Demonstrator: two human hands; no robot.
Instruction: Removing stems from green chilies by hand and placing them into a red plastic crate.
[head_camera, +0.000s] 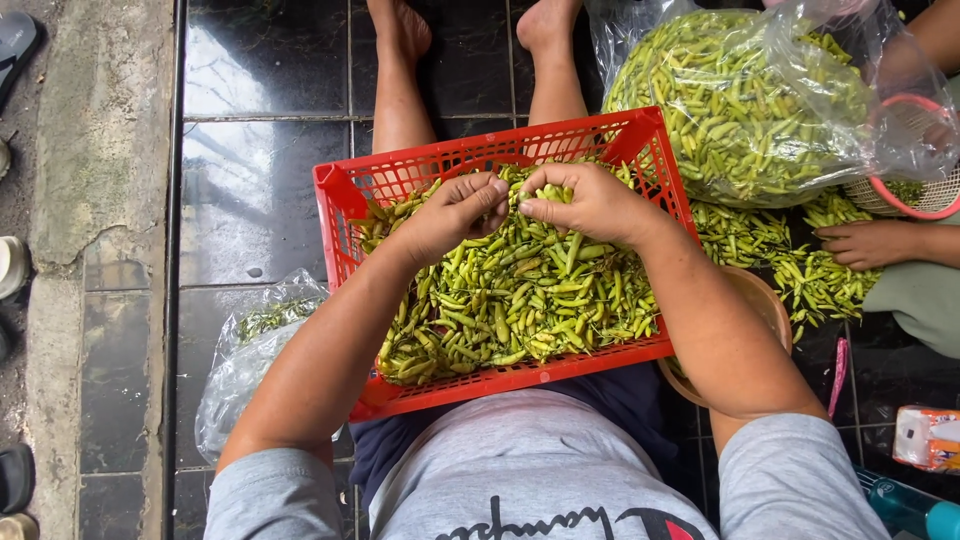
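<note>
- The left hand (455, 212) and right hand (590, 200) are meeting over the red crate (345, 215), each pinching narrow on one green chili (515, 200) held between their fingertips.
- The crate is resting on the person's lap, tilting slightly; a shifting leg could be tipping chilies (510, 300) onto the floor (250, 190).
- Fingers are gripping close together, so a slipping stem could be snapping the pod unevenly.
- A neighbour's hand (865, 243) is working a loose pile (800, 270) just beside the crate; piles could be mixing.
- The big bag (740, 100) is leaning near the crate's corner and could be spilling.
</note>
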